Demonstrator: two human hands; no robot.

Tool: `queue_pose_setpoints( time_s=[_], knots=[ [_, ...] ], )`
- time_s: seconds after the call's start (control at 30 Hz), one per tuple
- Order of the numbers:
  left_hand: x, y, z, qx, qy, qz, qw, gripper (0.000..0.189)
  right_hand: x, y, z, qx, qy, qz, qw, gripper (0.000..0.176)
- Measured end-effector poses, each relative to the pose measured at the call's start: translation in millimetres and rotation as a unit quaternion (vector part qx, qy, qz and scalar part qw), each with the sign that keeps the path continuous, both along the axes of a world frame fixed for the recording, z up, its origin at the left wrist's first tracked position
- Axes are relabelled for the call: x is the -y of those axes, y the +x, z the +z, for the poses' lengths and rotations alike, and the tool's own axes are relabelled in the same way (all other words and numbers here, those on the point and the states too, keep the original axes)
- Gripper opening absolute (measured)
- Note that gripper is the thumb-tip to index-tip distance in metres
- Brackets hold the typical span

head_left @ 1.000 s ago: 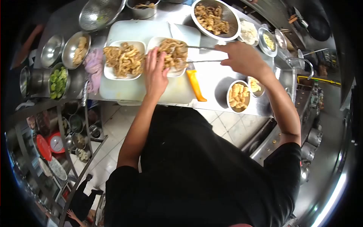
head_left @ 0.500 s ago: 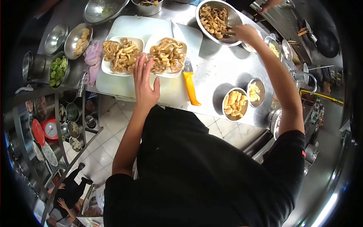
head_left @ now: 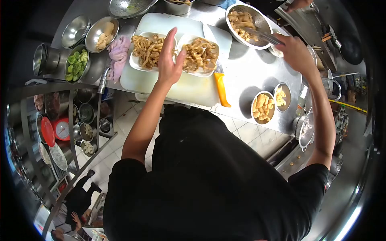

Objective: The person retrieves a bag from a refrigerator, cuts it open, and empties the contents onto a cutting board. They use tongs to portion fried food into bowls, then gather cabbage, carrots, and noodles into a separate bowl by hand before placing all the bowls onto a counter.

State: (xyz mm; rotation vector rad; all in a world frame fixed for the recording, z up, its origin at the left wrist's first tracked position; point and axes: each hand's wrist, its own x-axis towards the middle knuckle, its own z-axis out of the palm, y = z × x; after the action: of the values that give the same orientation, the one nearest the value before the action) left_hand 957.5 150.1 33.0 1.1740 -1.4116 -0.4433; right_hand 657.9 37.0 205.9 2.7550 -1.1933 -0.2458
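My right hand [head_left: 295, 52] grips metal tongs [head_left: 263, 35] whose far end reaches into a perforated steel colander [head_left: 263, 45] of brown fried pieces [head_left: 240, 20]. Over two white plates, my left hand [head_left: 169, 69] is held open, thumb apart from the fingers, with nothing in it. The left plate [head_left: 136, 64] and the right plate [head_left: 203, 73] both carry brown fried strips. Beneath them lies a white cutting board [head_left: 173, 90]. A knife with a yellow handle [head_left: 222, 90] rests by the board's right edge, its blade partly hidden by the right plate.
Small bowls of yellowish pieces [head_left: 263, 108] stand at the right front. On the left are a pink cloth [head_left: 118, 58], a bowl of green vegetables [head_left: 76, 66] and steel bowls [head_left: 75, 32]. Another person's hand [head_left: 298, 5] shows at top right; a person [head_left: 78, 201] is at lower left.
The view has shifted, so the counter sits further right. My right hand has drawn back from the colander's food, showing more of the tongs. My left hand has turned more edge-on, still open.
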Motion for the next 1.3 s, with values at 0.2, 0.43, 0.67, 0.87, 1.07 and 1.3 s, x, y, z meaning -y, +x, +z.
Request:
queue_pose_setpoints(
  time_s=[0.2,0.43,0.67,0.87,1.07,1.3],
  knots=[
    [23.3,-8.4,-0.2,0.168,0.021,-0.051,0.984,0.045,-42.1,94.0,-74.8,-0.088,0.149,-0.041,0.984,0.031],
    [37.7,-12.2,-26.3,0.228,0.121,-0.071,0.963,0.040,-49.2,61.5,-10.7,0.042,0.216,-0.150,0.964,0.037],
    [34.7,-24.3,-9.1,0.177,0.102,-0.010,0.979,0.041,104.2,-37.5,-61.1,-0.017,0.096,-0.247,0.964,0.034],
    [14.6,-25.9,18.3,0.157,0.062,0.020,0.986,0.042,191.2,-46.4,-156.5,-0.048,0.171,-0.237,0.955,0.037],
    [33.3,-71.1,30.8,0.332,0.120,-0.051,0.934,0.044,165.7,-53.2,-132.0,0.017,0.137,-0.190,0.972,0.020],
    [85.1,-109.4,14.2,0.465,0.223,-0.122,0.848,0.046,115.7,-77.3,-54.3,0.175,0.143,-0.303,0.926,0.032]
  ],
)
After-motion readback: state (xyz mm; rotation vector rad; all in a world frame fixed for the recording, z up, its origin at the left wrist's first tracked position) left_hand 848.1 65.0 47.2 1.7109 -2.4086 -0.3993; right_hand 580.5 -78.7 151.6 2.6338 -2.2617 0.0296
